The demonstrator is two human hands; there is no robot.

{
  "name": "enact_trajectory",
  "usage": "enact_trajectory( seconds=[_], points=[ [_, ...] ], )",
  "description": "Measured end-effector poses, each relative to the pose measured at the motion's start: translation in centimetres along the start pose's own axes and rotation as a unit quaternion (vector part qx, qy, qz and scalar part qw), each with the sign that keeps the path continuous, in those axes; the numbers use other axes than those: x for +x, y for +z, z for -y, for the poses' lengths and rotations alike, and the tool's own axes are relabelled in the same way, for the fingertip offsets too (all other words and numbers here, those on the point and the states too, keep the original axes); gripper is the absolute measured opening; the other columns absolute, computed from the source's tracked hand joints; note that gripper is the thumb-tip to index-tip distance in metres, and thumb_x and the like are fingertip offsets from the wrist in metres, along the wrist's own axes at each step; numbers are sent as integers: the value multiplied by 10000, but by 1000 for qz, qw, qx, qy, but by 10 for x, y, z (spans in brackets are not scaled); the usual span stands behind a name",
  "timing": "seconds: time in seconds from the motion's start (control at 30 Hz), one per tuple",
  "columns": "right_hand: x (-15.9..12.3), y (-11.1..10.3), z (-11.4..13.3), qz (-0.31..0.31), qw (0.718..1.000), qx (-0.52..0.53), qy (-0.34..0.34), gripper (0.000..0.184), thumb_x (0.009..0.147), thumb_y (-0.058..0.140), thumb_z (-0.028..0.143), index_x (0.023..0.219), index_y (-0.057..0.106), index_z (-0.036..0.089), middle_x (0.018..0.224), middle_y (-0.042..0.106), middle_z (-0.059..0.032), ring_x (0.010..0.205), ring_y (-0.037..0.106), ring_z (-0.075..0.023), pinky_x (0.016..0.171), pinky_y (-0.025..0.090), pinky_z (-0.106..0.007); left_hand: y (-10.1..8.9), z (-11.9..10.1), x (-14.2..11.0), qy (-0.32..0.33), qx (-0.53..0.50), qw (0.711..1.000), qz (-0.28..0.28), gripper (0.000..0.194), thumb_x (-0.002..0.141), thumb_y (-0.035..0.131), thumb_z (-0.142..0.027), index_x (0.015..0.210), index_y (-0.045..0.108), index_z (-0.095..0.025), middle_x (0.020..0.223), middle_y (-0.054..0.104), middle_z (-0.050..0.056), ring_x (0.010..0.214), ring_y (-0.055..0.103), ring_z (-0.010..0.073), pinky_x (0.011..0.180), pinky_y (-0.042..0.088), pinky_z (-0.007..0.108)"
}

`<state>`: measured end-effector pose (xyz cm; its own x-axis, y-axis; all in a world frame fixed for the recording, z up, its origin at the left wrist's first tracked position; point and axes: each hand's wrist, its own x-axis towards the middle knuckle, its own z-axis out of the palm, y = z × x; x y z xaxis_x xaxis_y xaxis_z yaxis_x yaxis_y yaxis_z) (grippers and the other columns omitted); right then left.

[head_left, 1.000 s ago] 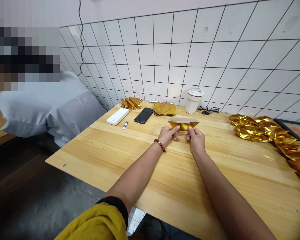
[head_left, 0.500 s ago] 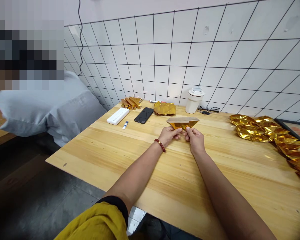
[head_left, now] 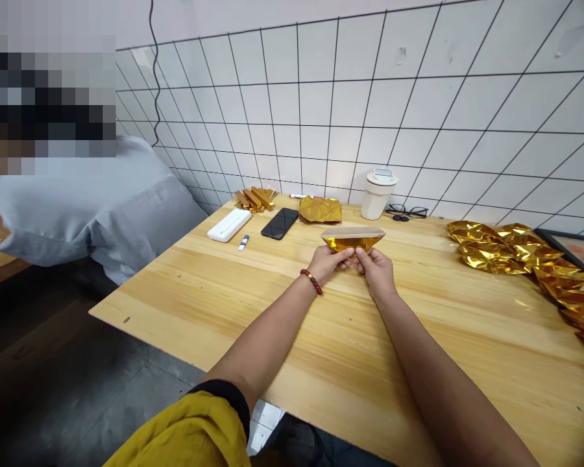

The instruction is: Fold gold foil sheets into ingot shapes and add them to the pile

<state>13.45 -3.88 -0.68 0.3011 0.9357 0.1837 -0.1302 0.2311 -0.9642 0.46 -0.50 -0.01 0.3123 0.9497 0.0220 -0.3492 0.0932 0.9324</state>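
Observation:
Above the wooden table, both hands pinch a folded piece of gold foil paper (head_left: 354, 242) along its lower edge. It is boat-shaped, wide at the top and narrower below, with a dull pale band along its upper side. My left hand (head_left: 327, 263), with a red bead bracelet at the wrist, grips it with thumb and fingers at the lower left. My right hand (head_left: 377, 269) grips it close by, the two thumbs almost touching. The fingertips behind the foil are partly hidden. Just beyond it lies a stack of flat gold foil sheets (head_left: 320, 210).
On the wooden table (head_left: 292, 363) lie a black phone (head_left: 279, 224), a white power bank (head_left: 229, 225), a small blue-white tube (head_left: 243, 242), folded gold strips (head_left: 255, 199), a white cup (head_left: 378, 194) and glasses (head_left: 407, 212). Shiny gold folded pieces (head_left: 516, 250) cover the right. A person in grey (head_left: 87, 201) is at left.
My right hand has shifted slightly left, bringing the thumbs closer together. The folded foil has moved a little left and tipped slightly, showing more of its pale top band.

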Motion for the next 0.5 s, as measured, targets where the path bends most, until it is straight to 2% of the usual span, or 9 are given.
enact_trajectory(
  seconds=[0.2,0.33,0.43,0.5],
  points=[
    [-1,3,2,-8,1000,-10,0,505,586,806,641,611,580,190,545,591,19,445,425,-71,456,332,-228,-1,2,1,2,-1,1000,-10,517,493,910,-481,753,711,-81,637,669,50,537,541,85,576,404,258],
    [-2,1,5,11,1000,14,2,457,629,797,603,660,612,186,598,615,15,460,434,-67,466,339,-225,-2,2,2,0,-22,1000,-22,469,533,908,-430,771,709,-78,676,680,59,543,546,81,584,418,257],
    [1,-2,6,-10,998,58,22,465,667,743,641,754,643,196,663,645,7,469,457,-72,453,328,-220,-3,2,3,3,-40,998,-38,432,564,903,-385,797,705,-81,672,670,45,546,550,77,576,417,246],
    [2,-2,4,-25,997,71,27,477,658,741,654,747,641,196,659,644,6,469,461,-73,451,324,-218,-3,2,3,1,-44,998,-34,428,558,908,-374,797,703,-84,664,667,40,548,553,77,573,420,241]
  ],
)
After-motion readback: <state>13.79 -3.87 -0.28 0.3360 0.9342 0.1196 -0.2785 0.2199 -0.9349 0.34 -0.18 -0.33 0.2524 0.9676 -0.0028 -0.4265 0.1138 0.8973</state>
